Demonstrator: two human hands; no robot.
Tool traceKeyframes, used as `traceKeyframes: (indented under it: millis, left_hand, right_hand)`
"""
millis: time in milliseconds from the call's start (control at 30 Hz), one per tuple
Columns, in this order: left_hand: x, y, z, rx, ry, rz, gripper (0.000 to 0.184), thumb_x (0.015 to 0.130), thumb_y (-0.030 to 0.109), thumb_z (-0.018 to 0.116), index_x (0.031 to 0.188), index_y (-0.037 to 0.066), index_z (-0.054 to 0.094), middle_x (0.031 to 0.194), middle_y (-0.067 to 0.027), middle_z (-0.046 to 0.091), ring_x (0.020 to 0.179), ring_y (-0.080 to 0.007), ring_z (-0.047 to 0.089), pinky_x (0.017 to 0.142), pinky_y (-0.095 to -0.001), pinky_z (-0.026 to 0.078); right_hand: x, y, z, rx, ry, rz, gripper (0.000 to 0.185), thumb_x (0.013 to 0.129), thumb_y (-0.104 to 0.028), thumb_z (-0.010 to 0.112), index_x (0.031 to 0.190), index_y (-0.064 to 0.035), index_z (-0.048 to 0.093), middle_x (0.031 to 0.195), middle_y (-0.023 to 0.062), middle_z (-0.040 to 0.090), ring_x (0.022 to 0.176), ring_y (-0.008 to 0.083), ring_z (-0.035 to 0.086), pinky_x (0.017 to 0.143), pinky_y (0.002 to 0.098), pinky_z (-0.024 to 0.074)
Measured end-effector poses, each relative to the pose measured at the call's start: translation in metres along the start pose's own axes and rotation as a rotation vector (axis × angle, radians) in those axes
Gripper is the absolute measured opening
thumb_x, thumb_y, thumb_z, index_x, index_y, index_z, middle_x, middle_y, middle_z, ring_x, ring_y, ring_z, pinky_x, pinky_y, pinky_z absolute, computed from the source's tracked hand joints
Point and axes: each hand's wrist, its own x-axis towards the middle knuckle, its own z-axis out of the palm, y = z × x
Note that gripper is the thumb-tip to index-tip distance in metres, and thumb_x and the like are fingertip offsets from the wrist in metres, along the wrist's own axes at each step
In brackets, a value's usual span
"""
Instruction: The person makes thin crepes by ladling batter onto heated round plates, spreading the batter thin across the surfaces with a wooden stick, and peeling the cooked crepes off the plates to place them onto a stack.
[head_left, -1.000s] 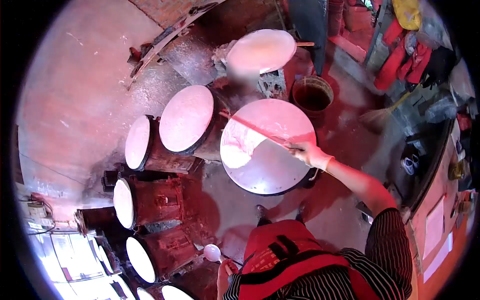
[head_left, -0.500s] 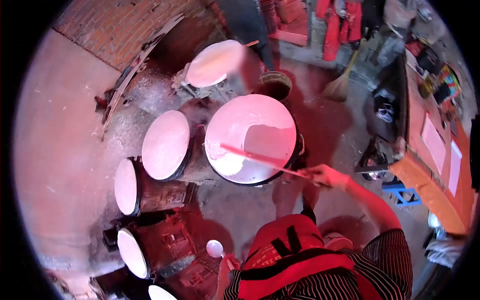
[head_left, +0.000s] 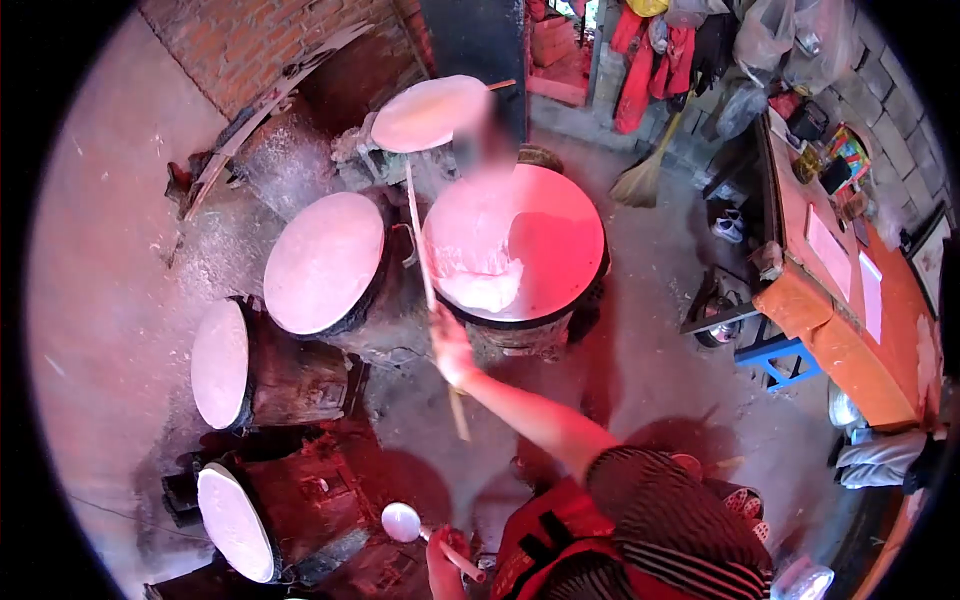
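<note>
My right hand (head_left: 452, 350) is closed round a long thin wooden stick (head_left: 418, 230), at the near left edge of a large round pan (head_left: 558, 240). A whitish layer (head_left: 478, 285) covers the pan's left part; the rest of its surface looks smooth and red-lit. Low in the view, my left hand (head_left: 446, 565) grips the handle of a ladle (head_left: 401, 522), whose round pale bowl points left. The stick runs upright past the pan's left side, its lower end sticking out below my hand.
More round pans on stands line the left, among them a near one (head_left: 325, 262) and a lower one (head_left: 234, 522). Another pan (head_left: 430, 112) is at the back. A broom (head_left: 640, 183) leans by the wall. On the right are an orange-covered table (head_left: 835, 335) and a blue stool (head_left: 778, 362).
My right hand has swung left with the stick, from the pan's right side to its left edge. The stick has turned from slanting to nearly upright. The left hand still holds the ladle.
</note>
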Motion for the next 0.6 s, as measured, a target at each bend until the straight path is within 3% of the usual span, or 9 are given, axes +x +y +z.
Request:
traceKeyframes:
  millis: [67,100,233,267,300,400,433,533,600]
  left_hand:
    - [-0.007,-0.009,-0.026,-0.081,0.045,-0.013,0.009,0.084,0.015,0.058,0.088,0.007,0.059,0.076,-0.0054,0.057,0.070,-0.0196,0.058,0.064,-0.0314,0.052]
    - [-0.011,-0.013,-0.035,-0.102,0.075,-0.006,0.010,0.084,0.015,0.058,0.090,0.007,0.059,0.079,-0.0057,0.057,0.072,-0.0198,0.058,0.065,-0.0316,0.052]
    - [-0.019,-0.026,-0.064,-0.149,0.243,0.022,0.014,0.086,0.015,0.057,0.096,0.006,0.059,0.088,-0.0069,0.058,0.080,-0.0206,0.058,0.070,-0.0325,0.053]
    - [-0.020,-0.028,-0.062,-0.082,0.248,0.053,0.015,0.086,0.015,0.057,0.097,0.006,0.059,0.090,-0.0072,0.058,0.082,-0.0208,0.058,0.071,-0.0328,0.054]
    - [-0.031,-0.043,-0.071,0.343,0.058,0.373,0.023,0.089,0.015,0.054,0.110,0.005,0.055,0.103,-0.0069,0.054,0.093,-0.0215,0.056,0.077,-0.0339,0.053]
    - [-0.069,-0.036,0.001,0.404,0.016,0.353,0.017,0.089,0.023,0.053,0.092,0.007,0.059,0.072,-0.0034,0.054,0.071,-0.0191,0.055,0.065,-0.0346,0.049]
    - [-0.017,-0.027,-0.057,0.083,-0.188,0.084,0.022,0.091,0.023,0.049,0.100,0.005,0.058,0.081,-0.0041,0.055,0.076,-0.0189,0.055,0.065,-0.0327,0.048]
    - [-0.059,-0.032,0.005,0.466,-0.126,0.364,0.027,0.091,0.015,0.051,0.117,0.005,0.051,0.106,-0.0053,0.052,0.092,-0.0203,0.055,0.081,-0.0340,0.051]
    - [-0.070,-0.032,0.042,0.445,-0.104,0.344,0.028,0.089,0.020,0.054,0.114,0.006,0.054,0.110,-0.0062,0.049,0.099,-0.0197,0.052,0.087,-0.0344,0.048]
  right_hand:
    - [0.017,0.017,0.051,0.069,0.157,0.066,0.041,0.099,-0.021,0.047,0.135,-0.0030,0.043,0.104,0.0044,0.060,0.094,0.0130,0.055,0.084,0.0243,0.0427]
    - [0.022,0.038,0.059,0.247,0.172,0.165,0.040,0.099,-0.020,0.046,0.135,-0.0033,0.043,0.103,0.0045,0.060,0.093,0.0132,0.055,0.083,0.0240,0.0430]
    - [-0.027,0.060,0.008,0.668,0.165,0.275,0.036,0.094,-0.030,0.053,0.130,-0.0301,0.047,0.072,-0.0110,0.051,0.045,0.0055,0.043,0.036,0.0220,0.0327]
    - [-0.048,0.042,-0.018,0.580,0.126,0.307,0.039,0.094,-0.032,0.054,0.132,-0.0322,0.044,0.070,-0.0107,0.049,0.044,0.0061,0.042,0.036,0.0226,0.0326]
    - [-0.068,0.024,-0.044,0.490,0.085,0.336,0.043,0.093,-0.034,0.054,0.134,-0.0344,0.041,0.069,-0.0104,0.047,0.044,0.0068,0.041,0.036,0.0232,0.0325]
    - [-0.092,-0.091,-0.108,0.229,0.076,0.568,0.048,0.094,-0.046,0.050,0.138,-0.0372,0.036,0.066,-0.0082,0.041,0.044,0.0064,0.037,0.037,0.0230,0.0310]
    - [-0.089,-0.113,-0.128,0.150,0.073,0.605,0.049,0.094,-0.049,0.048,0.139,-0.0372,0.035,0.065,-0.0076,0.041,0.044,0.0062,0.037,0.038,0.0225,0.0303]
    - [-0.063,-0.135,-0.174,0.105,0.099,0.610,0.051,0.092,-0.054,0.047,0.139,-0.0349,0.036,0.064,-0.0064,0.040,0.044,0.0058,0.033,0.040,0.0224,0.0288]
    - [-0.042,-0.134,-0.166,0.115,0.182,0.495,0.047,0.093,-0.053,0.047,0.134,-0.0313,0.041,0.064,-0.0061,0.040,0.043,0.0062,0.033,0.039,0.0233,0.0291]
